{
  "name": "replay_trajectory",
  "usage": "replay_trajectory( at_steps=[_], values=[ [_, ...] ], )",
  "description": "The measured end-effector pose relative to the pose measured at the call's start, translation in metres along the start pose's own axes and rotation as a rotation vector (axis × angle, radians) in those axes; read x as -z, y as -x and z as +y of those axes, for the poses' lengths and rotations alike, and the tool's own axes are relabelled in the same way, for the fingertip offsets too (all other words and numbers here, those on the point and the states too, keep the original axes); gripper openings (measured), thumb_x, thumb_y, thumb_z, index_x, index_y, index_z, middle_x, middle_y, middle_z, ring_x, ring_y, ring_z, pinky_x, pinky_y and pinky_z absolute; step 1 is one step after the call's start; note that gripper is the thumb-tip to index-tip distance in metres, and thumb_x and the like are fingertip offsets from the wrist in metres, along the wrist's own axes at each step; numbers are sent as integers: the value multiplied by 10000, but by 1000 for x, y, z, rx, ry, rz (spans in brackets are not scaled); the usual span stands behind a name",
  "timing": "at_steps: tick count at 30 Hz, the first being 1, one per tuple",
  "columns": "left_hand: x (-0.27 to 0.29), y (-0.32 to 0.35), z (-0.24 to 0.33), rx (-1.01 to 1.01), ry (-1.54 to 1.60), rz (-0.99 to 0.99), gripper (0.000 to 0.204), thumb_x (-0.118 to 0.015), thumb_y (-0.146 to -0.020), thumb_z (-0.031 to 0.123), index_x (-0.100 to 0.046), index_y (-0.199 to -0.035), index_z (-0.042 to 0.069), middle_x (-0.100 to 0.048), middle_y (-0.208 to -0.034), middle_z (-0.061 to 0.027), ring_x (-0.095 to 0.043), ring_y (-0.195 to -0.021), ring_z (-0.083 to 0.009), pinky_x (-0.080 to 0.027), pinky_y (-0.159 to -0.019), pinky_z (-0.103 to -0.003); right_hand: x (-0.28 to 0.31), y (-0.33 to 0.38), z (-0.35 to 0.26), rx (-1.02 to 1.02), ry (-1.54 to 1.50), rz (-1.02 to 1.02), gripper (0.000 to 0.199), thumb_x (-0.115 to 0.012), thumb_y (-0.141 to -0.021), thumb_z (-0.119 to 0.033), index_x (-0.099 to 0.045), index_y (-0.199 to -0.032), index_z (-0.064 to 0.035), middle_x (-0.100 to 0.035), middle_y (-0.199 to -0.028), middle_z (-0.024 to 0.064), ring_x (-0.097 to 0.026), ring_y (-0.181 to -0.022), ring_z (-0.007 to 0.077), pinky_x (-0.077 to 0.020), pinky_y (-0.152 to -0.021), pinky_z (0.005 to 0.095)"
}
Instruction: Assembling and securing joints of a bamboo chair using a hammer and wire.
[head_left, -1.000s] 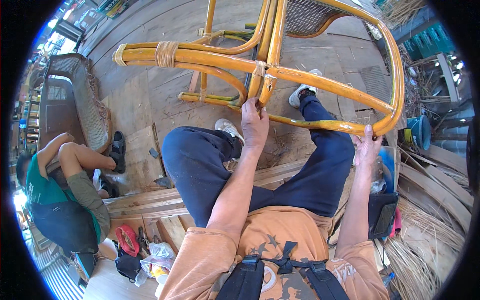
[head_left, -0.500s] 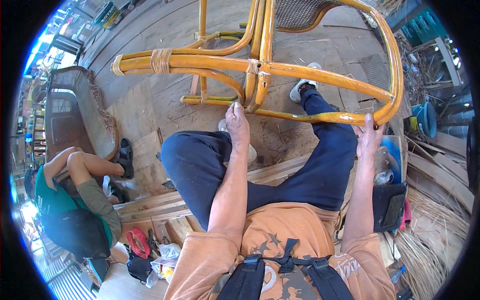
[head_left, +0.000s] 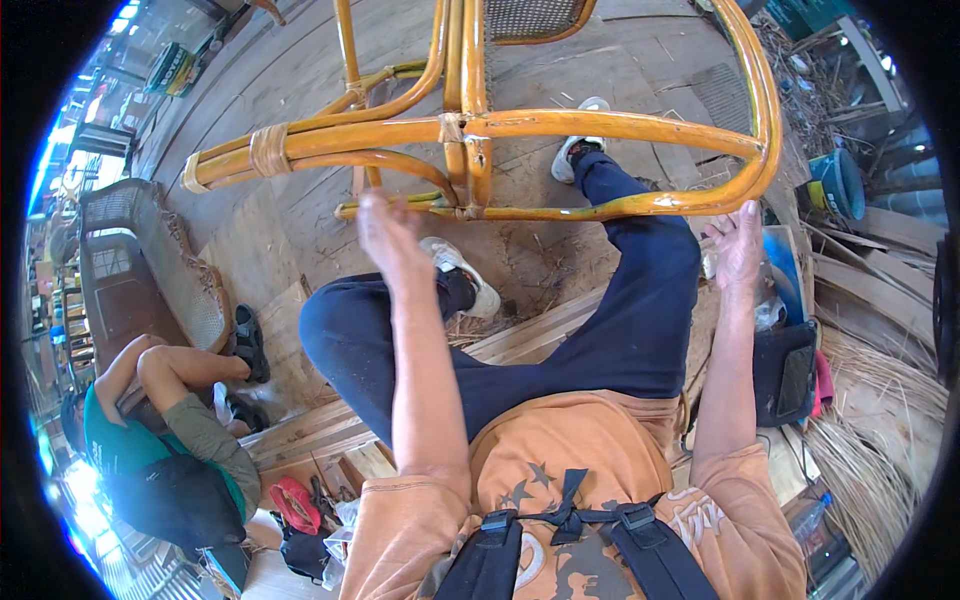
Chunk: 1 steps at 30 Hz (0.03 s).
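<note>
A glossy honey-coloured rattan chair frame [head_left: 610, 127] stands tipped before me, its curved end on the right. Pale cane bindings [head_left: 268, 150] wrap its joints. Part of a woven cane panel [head_left: 540, 18] shows at the top. My left hand [head_left: 395, 235] is smeared by motion beside the lower left poles; its fingers cannot be made out clearly, nor whether it touches them. Just below the curved corner is my right hand [head_left: 738, 250], fingers apart, one fingertip at the underside of the pole.
At left a person in a green shirt [head_left: 120, 425] sits by a brown cane-backed seat [head_left: 130, 290]. Wood strips [head_left: 870, 275], a blue bucket [head_left: 838, 185] and loose cane fibres [head_left: 860, 460] lie at right. A black bag [head_left: 783, 375] is near my right arm.
The chair frame has shifted left and slightly up in view. My left hand has come off the lower joint and moved left. My right hand stays near the curved corner, its fingers more spread.
</note>
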<state>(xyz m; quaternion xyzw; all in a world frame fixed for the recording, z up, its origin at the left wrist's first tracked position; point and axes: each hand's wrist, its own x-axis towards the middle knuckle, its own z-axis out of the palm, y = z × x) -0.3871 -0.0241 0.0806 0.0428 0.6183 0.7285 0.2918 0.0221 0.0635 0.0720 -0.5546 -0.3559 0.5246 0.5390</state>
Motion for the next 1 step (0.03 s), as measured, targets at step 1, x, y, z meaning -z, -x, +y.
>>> replay_trajectory(
  at_steps=[1],
  values=[
    [6,-11,11,-13,80,-12,468,-494,-907,386,-461,-1209,31,-484,-1137,-67,-495,-1017,-222,-410,-795,-408,8,-5,-2,-36,-59,-20,741,-569,-836,-559,-336,-1367,-98,-448,-1262,62,-466,-1088,250,-415,-865,447]
  ],
)
